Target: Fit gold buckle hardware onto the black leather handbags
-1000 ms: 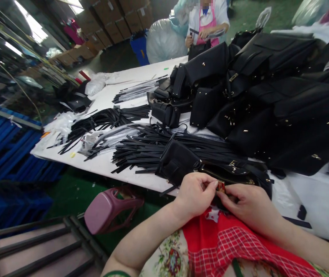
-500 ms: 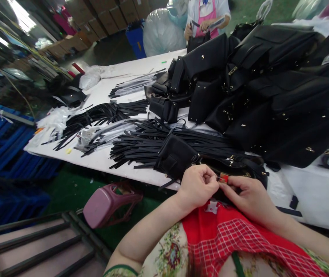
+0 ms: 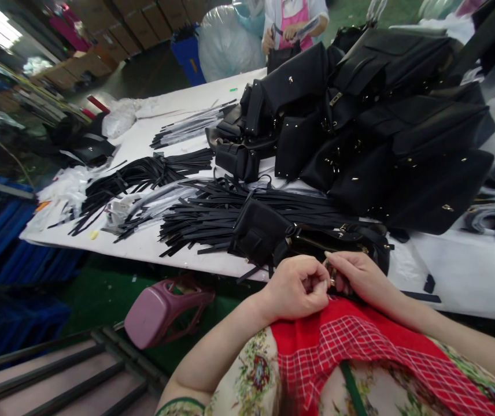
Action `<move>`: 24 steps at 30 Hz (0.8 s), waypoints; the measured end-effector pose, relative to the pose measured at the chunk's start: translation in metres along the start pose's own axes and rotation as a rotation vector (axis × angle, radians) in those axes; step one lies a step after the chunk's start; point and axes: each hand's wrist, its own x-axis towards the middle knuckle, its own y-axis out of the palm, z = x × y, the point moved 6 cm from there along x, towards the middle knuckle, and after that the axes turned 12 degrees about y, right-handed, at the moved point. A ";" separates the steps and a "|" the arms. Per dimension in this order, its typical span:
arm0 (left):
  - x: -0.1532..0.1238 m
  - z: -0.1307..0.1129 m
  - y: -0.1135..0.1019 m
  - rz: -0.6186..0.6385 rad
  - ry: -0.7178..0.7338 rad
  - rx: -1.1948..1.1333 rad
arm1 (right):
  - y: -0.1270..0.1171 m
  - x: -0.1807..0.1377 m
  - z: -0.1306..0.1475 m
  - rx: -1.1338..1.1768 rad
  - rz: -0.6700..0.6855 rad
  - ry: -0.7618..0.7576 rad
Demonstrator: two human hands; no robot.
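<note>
An open black handbag (image 3: 317,238) lies at the table's near edge, its zipped mouth upward and its black flap (image 3: 261,231) folded out to the left. My left hand (image 3: 300,288) is closed in a pinch at the near side of the bag; what its fingertips hold is hidden. Just right of it, my right hand (image 3: 362,276) has its fingers curled on the bag's near edge, the thumb laid along the top. Small gold-coloured hardware (image 3: 331,278) shows between the two hands.
Many black straps (image 3: 204,216) lie behind the bag. A large pile of black bags (image 3: 386,133) fills the table's right side. Across the table stands a person in a pink apron (image 3: 297,23). A pink stool (image 3: 156,312) is on the floor at the left.
My right hand has turned, its thumb now higher on the bag's edge. A small red-orange patch between my hands no longer shows; gold hardware does. The whole view has shifted slightly.
</note>
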 end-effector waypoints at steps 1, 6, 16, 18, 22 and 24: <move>-0.001 0.000 -0.001 0.004 -0.005 -0.010 | 0.000 0.002 -0.003 0.031 0.004 0.042; -0.001 -0.002 -0.009 -0.023 -0.008 -0.101 | 0.002 0.008 -0.010 0.131 0.026 0.107; -0.017 0.040 -0.013 -0.074 -0.338 -0.222 | -0.041 0.021 -0.017 0.362 -0.250 0.141; -0.025 0.054 -0.026 -0.182 -0.409 -0.283 | -0.070 0.032 -0.019 0.416 -0.304 0.126; -0.040 0.073 -0.043 -0.367 -0.495 -0.388 | -0.140 0.060 -0.028 0.331 -0.417 0.073; -0.044 0.079 -0.043 -0.398 -0.521 -0.407 | -0.179 0.066 -0.035 0.247 -0.545 0.059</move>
